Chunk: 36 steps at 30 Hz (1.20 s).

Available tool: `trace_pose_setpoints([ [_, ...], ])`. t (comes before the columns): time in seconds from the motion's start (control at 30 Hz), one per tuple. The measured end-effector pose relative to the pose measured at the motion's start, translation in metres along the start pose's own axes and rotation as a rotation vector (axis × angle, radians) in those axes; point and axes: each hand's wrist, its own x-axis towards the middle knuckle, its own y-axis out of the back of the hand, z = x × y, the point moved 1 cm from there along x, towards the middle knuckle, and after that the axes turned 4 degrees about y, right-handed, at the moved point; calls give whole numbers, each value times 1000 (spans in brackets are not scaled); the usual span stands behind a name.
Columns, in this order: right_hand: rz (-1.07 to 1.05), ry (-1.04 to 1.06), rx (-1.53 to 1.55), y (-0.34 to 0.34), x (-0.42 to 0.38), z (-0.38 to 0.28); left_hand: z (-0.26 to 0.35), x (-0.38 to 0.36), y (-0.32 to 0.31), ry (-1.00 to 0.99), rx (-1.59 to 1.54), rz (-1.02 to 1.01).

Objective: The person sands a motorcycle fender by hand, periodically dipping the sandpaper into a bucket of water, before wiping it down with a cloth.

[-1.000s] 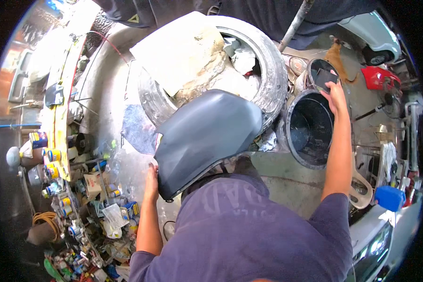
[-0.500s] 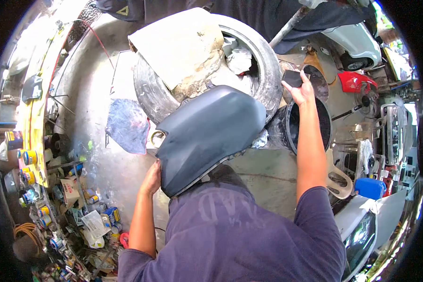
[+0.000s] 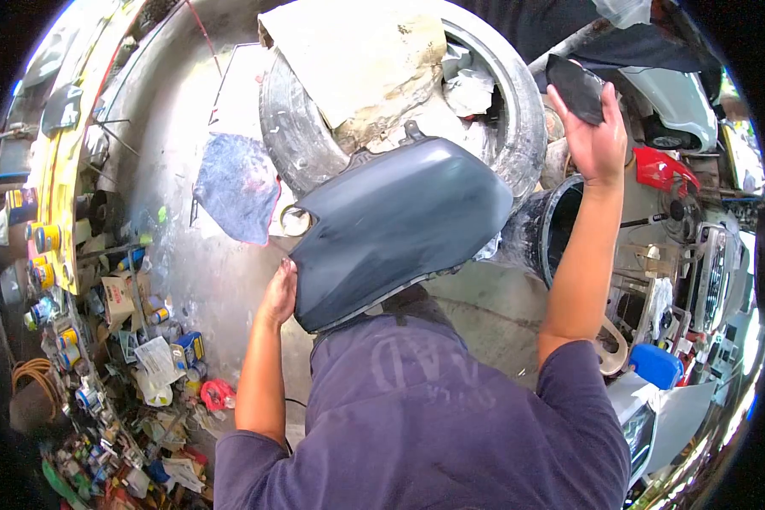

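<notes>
A dark grey moulded vehicle body panel [image 3: 399,225] lies tilted across my lap and against the tire [image 3: 523,127]. My left hand [image 3: 278,293] grips its lower left edge, thumb on top and the other fingers partly hidden behind the edge. My right hand [image 3: 599,144] is raised at the upper right, away from the panel. Between its thumb and fingers is a folded black sheet of sandpaper [image 3: 576,89]. Below that hand stands a black bucket [image 3: 546,225], partly covered by my forearm.
A stained cream sheet [image 3: 357,59] covers part of the tire. A blue-grey cloth [image 3: 234,187] lies left of it, beside a ring-shaped roll [image 3: 286,212]. Cans and clutter [image 3: 157,365] crowd the left side. A red part [image 3: 663,168] and a blue container [image 3: 656,365] are at right.
My right hand has lifted up and to the right, away from the bucket, with the sandpaper turned more to view. My left hand keeps its grip on the panel. The camera view has shifted.
</notes>
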Motion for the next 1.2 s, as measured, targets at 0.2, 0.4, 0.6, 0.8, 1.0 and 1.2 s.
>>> trace_pose_setpoints([
  [0.2, -95, -309, -1474, 144, -6, 144, 13, -20, -7, 14, -2, -123],
  [0.4, -341, 240, -1921, 29, -96, 124, 32, -50, -50, 2, 74, -110],
  [0.6, -744, 220, -1926, -83, -186, 165, 22, -52, -45, -13, 37, -112],
  [0.8, -822, 219, -1948, -97, -197, 178, 28, -53, -54, -65, 90, -71],
  [1.0, -828, 144, -1991, -78, -214, 156, 31, -55, -60, -45, 0, -99],
  [1.2, -778, 193, -1942, -93, -200, 176, 29, -56, -60, -13, -49, -84],
])
